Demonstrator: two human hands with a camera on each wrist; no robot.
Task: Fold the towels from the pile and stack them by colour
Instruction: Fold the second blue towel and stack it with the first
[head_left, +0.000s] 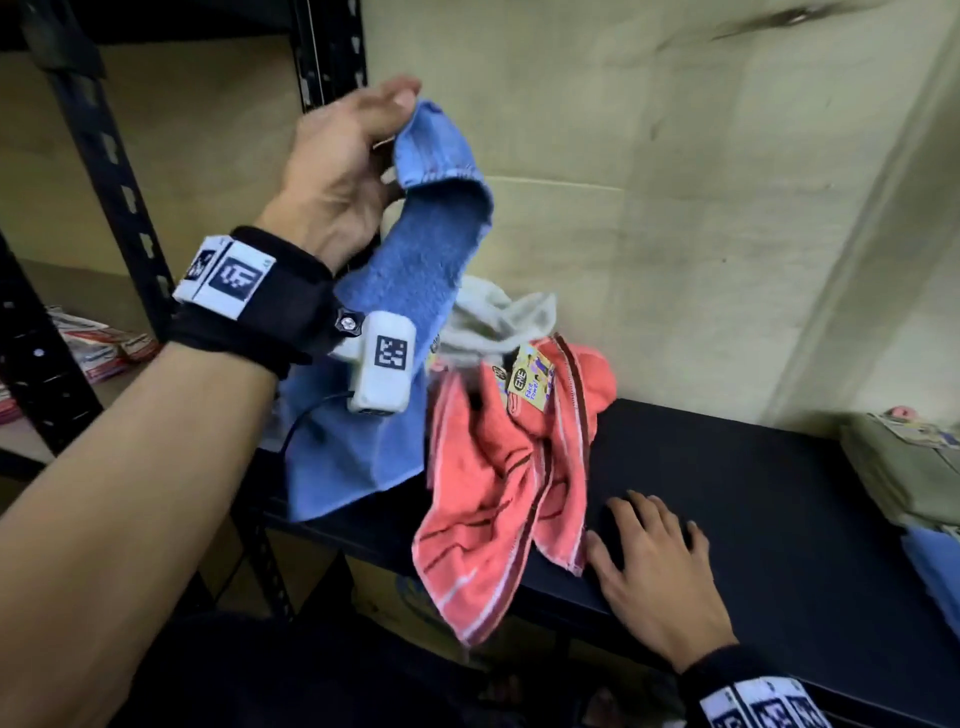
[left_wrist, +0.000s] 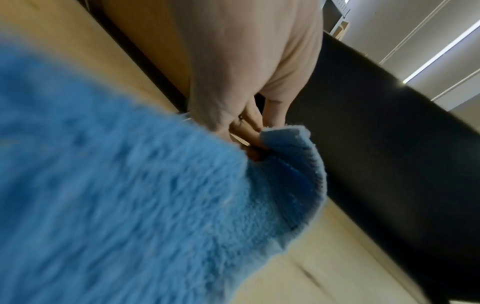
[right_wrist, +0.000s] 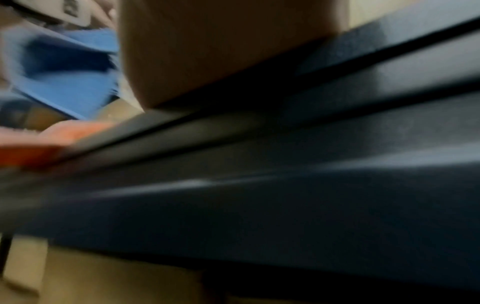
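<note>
While left hand (head_left: 332, 171) pinches blue towel (head_left: 415, 260), right hand (head_left: 654, 566) flat on shelf (head_left: 779, 493)

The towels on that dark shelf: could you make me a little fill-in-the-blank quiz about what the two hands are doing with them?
1. The left hand holds up a towel of the colour ____.
2. The right hand rests flat on the dark ____, holding nothing.
3. The coral towel hangs over the shelf's ____ edge.
4. The paper tag on the pile reads "Face ____".

Missing words: blue; shelf; front; Towel
</note>
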